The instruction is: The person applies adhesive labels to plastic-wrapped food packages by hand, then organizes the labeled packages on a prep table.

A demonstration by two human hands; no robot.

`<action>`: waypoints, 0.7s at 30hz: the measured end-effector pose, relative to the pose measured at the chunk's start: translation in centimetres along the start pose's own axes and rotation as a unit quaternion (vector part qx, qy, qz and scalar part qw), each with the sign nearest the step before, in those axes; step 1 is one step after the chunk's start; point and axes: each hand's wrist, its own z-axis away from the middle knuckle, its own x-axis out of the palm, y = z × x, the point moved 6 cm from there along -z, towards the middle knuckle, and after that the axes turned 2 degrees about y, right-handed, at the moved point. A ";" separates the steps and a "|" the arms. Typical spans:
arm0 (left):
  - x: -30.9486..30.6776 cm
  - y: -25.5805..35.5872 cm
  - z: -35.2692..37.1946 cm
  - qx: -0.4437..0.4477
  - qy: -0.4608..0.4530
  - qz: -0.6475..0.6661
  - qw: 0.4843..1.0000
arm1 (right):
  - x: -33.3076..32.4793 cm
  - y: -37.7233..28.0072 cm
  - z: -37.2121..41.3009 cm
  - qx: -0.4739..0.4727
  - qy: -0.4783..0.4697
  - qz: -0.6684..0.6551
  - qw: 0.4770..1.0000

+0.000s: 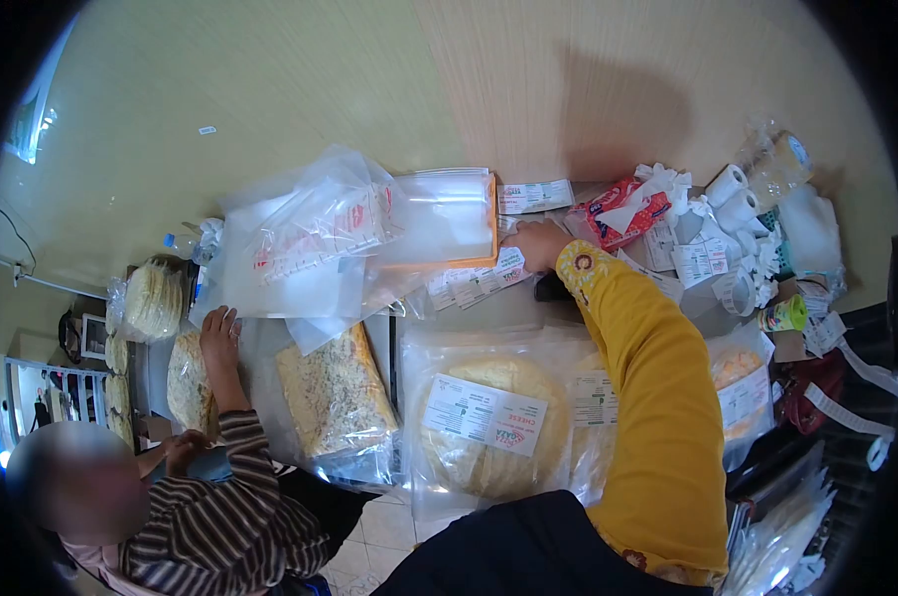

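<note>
The left hand is out of view; a bagged round bread (488, 479) lies at lower centre; beyond it, the right hand (540, 244) has partly curled fingers, any grip hidden; printed labels (481, 283) lie just beside it, toward frame left; a light edge pinch would best separate one.

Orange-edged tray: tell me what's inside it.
Translucent plastic sheets lie flat inside the tray. Loose printed bags cover its left part, hiding what's there; its base can't be seen.
</note>
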 end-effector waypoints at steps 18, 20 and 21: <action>1.4 7.4 -14.1 -0.097 -0.003 0.480 0.872 | 1.1 -1.8 1.1 -0.106 0.048 -0.017 0.993; 2.6 7.1 -14.9 -0.152 -0.053 0.470 0.868 | 1.4 -1.6 1.0 -0.107 0.053 -0.021 0.993; 2.9 6.9 -15.5 -0.144 -0.062 0.451 0.879 | 1.3 -1.7 1.0 -0.107 0.054 -0.023 0.992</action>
